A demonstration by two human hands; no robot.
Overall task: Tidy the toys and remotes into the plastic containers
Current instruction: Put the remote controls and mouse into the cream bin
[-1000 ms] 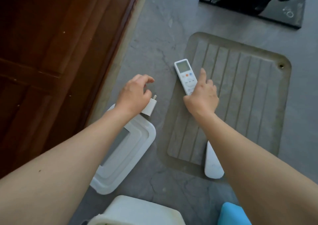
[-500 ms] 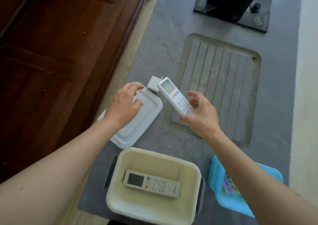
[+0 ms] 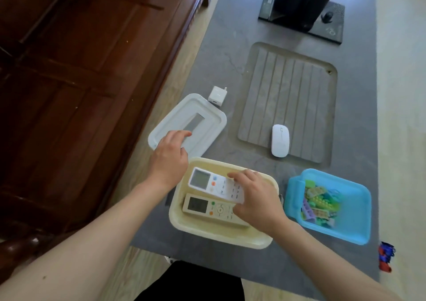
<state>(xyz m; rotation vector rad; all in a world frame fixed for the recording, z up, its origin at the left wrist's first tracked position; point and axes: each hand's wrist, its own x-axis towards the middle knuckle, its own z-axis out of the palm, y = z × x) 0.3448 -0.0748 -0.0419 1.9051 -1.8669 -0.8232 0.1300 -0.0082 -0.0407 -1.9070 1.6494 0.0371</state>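
Note:
My right hand (image 3: 254,199) holds a white remote (image 3: 208,182) over the cream plastic container (image 3: 184,225), just above a second, cream-coloured remote (image 3: 207,207) lying inside it. My left hand (image 3: 169,157) rests on the near corner of the white container lid (image 3: 202,116), fingers curled on its edge. A blue container (image 3: 352,222) to the right holds several coloured toy blocks (image 3: 319,202).
A white mouse (image 3: 280,142) lies on the ribbed recessed tray (image 3: 299,84) of the grey table. A white charger plug (image 3: 217,94) sits behind the lid. A black device base (image 3: 332,27) stands at the far end. A red-blue toy (image 3: 385,255) lies at the right edge. Wooden cabinet on the left.
My right hand lifted the white remote from the ribbed tray and brought it over the cream container. My left hand moved from the charger plug to the lid's near corner.

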